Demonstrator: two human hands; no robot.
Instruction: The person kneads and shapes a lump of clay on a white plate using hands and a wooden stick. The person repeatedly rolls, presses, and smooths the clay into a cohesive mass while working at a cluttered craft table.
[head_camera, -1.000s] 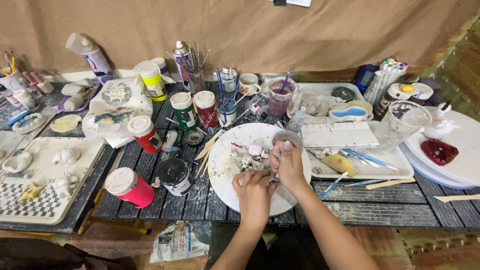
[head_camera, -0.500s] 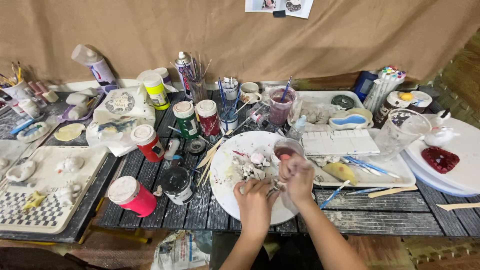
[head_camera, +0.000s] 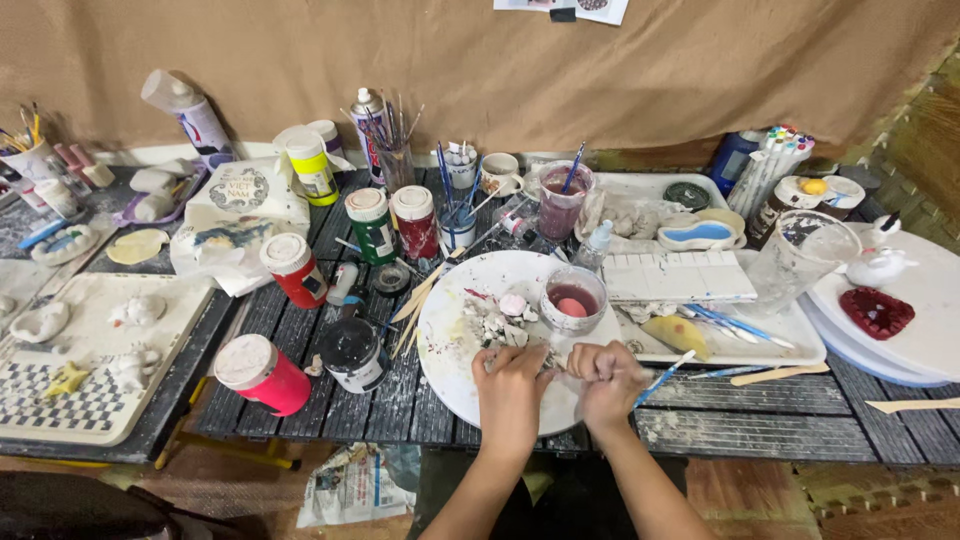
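**Both hands pinched together over the white round plate**

The left hand (head_camera: 510, 378) and right hand (head_camera: 603, 378) meet at the near edge of the white round plate (head_camera: 450, 340), forearms rising from the bottom of the frame and angling inward. Both are curled, knuckles up, fingers tucked in around something small and pale (head_camera: 553, 362) between them; it may be a bit of clay, but the fingers hide most of it. The hands look clenched on it rather than relaxed.

Just beyond the knuckles lie white crumbly lumps (head_camera: 495, 325) on the plate, and a small glass bowl of pinkish liquid (head_camera: 573, 298) stands at the plate's far right. A blue-handled brush (head_camera: 665, 375) lies just right of the right hand. A black jar (head_camera: 352, 352) and a red bottle on its side (head_camera: 262, 373) sit left of the plate on the dark slatted worktop (head_camera: 760, 425).
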